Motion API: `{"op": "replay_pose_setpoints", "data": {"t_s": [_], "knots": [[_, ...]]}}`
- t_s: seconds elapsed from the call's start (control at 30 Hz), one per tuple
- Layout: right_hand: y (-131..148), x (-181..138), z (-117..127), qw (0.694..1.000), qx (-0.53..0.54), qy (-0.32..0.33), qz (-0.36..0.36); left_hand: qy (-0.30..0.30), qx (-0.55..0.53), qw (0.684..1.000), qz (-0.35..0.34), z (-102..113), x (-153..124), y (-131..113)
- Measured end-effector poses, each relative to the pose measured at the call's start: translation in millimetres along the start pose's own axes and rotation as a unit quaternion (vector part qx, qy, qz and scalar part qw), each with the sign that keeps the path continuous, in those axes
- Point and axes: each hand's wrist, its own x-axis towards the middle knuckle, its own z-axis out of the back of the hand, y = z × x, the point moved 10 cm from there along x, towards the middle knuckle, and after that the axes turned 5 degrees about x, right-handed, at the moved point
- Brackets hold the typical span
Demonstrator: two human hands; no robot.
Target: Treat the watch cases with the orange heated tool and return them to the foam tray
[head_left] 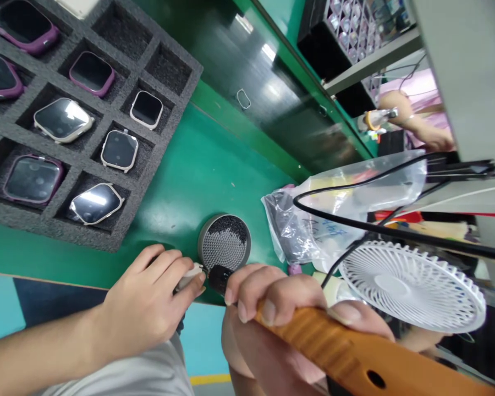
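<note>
My left hand (148,300) pinches a small light-coloured watch case (188,278) near the green bench's front edge. Most of the case is hidden by the fingers. Wrapped in my right hand (276,300) is an orange electric screwdriver (334,344) with a black nose (220,279), whose thin bit points left and meets the case or comes very close to it. Just beyond the two hands stands a round dish (225,242) with a dimpled inside and many tiny dark pieces, probably screws, along its far side.
A grey foam tray (148,159) at upper left holds several purple and pale watches (119,149). A clear plastic bag (313,220), a looping black cable (355,223) and a white fan (412,286) crowd the right. Past a dark glossy panel (272,71), another person's arm (412,124) shows.
</note>
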Motion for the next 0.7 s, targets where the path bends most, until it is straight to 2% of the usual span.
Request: {"op": "replay_pose_setpoints", "data": {"t_s": [0.33, 0.6, 0.7], "knots": [[-1.5, 2.6, -15.8, 1.000, -0.006, 0.024, -0.012, -0.010, -0.008, 1.000, 0.013, 0.5, 0.9, 1.6], [12.1, -10.4, -23.3, 0.996, 0.047, -0.001, 0.081, 0.000, -0.005, 1.000, 0.016, -1.3, -1.0, 2.1], [11.6, -8.2, -18.3, 0.995, 0.069, -0.009, 0.077, 0.005, 0.005, 1.000, 0.008, -0.3, -0.5, 0.7]]}}
